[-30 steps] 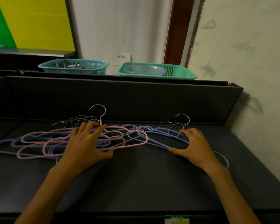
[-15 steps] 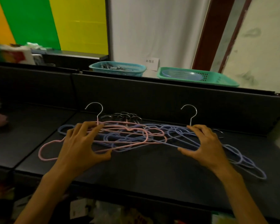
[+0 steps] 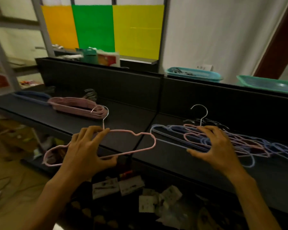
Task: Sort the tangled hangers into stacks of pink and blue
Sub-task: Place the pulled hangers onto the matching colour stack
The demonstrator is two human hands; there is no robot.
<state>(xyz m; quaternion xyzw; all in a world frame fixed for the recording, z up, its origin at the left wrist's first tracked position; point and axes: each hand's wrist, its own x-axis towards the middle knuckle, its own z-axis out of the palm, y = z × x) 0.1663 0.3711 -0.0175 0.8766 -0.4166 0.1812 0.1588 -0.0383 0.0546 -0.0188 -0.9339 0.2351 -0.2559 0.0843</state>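
Observation:
My left hand [image 3: 88,150] grips a single pink hanger [image 3: 136,148] by its middle, holding it in the air past the shelf's front edge. My right hand [image 3: 213,146] presses with curled fingers on the tangled pile of blue and pink hangers [image 3: 249,143] lying on the black shelf [image 3: 181,161]. A stack of pink hangers [image 3: 76,107] lies on the shelf at the far left. Behind that stack lies a stack of blue hangers [image 3: 32,96].
A black back panel [image 3: 223,103] runs behind the shelf. On top of it stand a teal basket [image 3: 194,75] and a green basket [image 3: 269,83]. Below the shelf lie packets and clutter [image 3: 140,193]. A metal rack [image 3: 5,63] stands at the left.
My left hand has pulled one pink hanger out of the tangle and carried it leftward, clear of the pile. My view has turned left, bringing the sorted stacks into sight. My right hand stays on the tangle.

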